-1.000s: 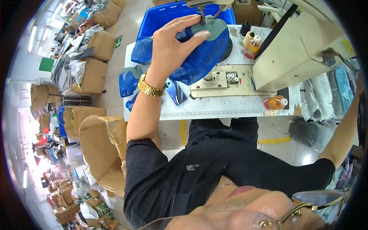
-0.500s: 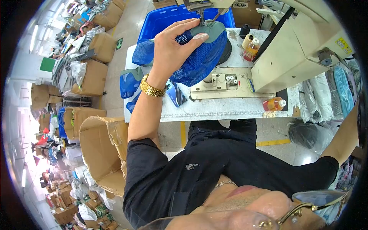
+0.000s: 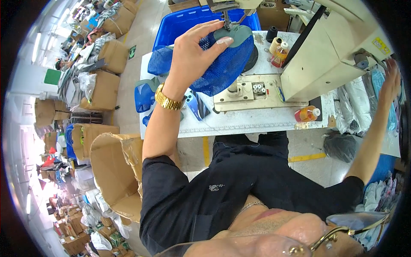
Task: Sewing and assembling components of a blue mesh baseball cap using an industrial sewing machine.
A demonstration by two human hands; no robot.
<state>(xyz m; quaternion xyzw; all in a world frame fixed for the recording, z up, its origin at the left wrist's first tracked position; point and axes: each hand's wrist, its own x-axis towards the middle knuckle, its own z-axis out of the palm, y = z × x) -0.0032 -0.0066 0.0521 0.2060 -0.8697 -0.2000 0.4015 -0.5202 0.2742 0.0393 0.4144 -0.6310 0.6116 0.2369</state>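
My L hand [image 3: 188, 53] grips the blue mesh pc. [image 3: 224, 70] under the needle bar [image 3: 225, 17], thumb on its gray-green patch [image 3: 240, 36], index apart; R hand [image 3: 388, 83], fingers extended, is beside the sewing machine [image 3: 317, 68]. Risk: a slip w/ fingertips this close could mean a jab; slack mesh may bunch.

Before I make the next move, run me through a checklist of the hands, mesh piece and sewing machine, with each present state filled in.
1. Left hand on the blue mesh piece: ok, thumb resting on its grey-green panel.
2. Panel at the presser foot: ok, the foot overlaps it in this view.
3. Left fingertips well clear of the foot: not ok, they look very close.
4. Right hand on the piece: not ok, it is raised far off to the right.
5. Needle up or down: cannot tell, too small.
6. Front orange bottle clear of the piece: ok, well apart.
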